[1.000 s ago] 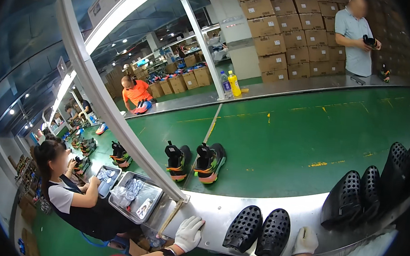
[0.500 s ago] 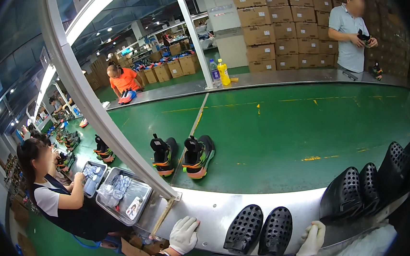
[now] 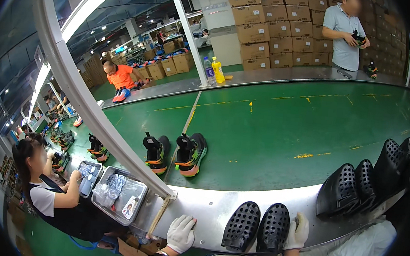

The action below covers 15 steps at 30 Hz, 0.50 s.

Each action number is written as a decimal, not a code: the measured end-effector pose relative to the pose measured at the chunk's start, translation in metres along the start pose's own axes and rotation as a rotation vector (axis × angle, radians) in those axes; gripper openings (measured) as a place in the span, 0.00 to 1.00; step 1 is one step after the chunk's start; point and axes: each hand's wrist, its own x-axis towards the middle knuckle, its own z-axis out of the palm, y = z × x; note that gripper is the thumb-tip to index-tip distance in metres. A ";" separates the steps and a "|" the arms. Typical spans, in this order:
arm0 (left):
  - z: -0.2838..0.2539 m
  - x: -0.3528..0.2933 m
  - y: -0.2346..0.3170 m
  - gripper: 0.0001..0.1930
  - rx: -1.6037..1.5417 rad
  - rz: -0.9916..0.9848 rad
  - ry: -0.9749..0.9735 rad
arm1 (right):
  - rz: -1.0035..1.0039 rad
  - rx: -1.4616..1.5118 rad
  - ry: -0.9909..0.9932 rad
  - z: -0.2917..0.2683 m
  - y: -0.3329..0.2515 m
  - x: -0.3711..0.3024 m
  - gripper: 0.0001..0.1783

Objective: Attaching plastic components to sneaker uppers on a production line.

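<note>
Two black shoe-shaped plastic forms full of round holes, a left one [image 3: 242,225] and a right one [image 3: 273,228], sit side by side on the metal ledge in front of me. My left hand [image 3: 181,233], in a white glove, rests on the ledge to the left of the pair, fingers stretched and holding nothing. My right hand [image 3: 297,234], also gloved, is close against the right form's outer side. Its fingers are partly bent, with a gap by the thumb; whether it touches the form is hard to see.
More black perforated forms [image 3: 338,191] stand along the ledge [image 3: 198,209] at right. Two black-and-orange sneakers [image 3: 191,154] are on the green belt [image 3: 262,132] ahead. A slanted white post [image 3: 96,100] rises at left, near plastic trays [image 3: 135,214] and a co-worker [image 3: 60,189].
My right hand has moved left, up to the side of the right form, and its fingers have loosened from a curl. My left hand stays on the ledge. The view has shifted slightly.
</note>
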 end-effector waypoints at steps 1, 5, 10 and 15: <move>0.001 0.000 0.000 0.20 -0.011 0.001 0.006 | 0.000 0.002 -0.002 -0.002 -0.004 0.001 0.21; 0.002 -0.001 0.000 0.20 -0.016 0.000 0.002 | -0.057 -0.061 -0.042 -0.005 -0.006 0.002 0.18; 0.005 -0.004 -0.004 0.20 -0.004 -0.007 -0.008 | -0.095 -0.042 -0.015 -0.002 -0.001 0.002 0.16; 0.003 -0.003 -0.003 0.20 0.003 -0.014 -0.019 | -0.087 -0.032 -0.006 -0.001 -0.007 0.002 0.15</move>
